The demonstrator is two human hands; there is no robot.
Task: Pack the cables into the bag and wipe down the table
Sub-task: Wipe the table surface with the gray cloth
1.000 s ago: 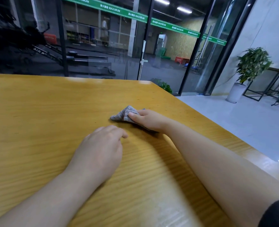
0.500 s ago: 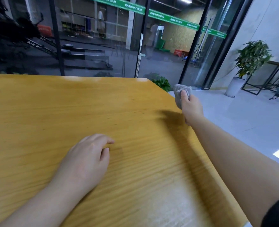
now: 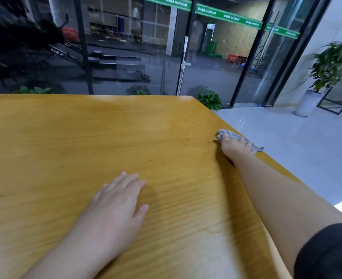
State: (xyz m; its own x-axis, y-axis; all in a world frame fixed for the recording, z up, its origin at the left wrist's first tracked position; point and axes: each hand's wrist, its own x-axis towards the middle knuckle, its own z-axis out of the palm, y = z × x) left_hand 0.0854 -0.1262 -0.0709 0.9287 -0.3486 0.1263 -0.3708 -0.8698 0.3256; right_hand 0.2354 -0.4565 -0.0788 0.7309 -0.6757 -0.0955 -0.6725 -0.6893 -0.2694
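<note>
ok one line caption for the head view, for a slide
Right hand presses a grey cloth at the right edge of the wooden table; left hand rests flat.

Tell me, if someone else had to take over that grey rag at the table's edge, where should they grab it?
Probably the tail of the grey rag, coming from the floor side. The right hand lies flat over most of it near the right edge of the table, and only that corner sticks out past the fingers, over the edge, free to pinch.
</note>
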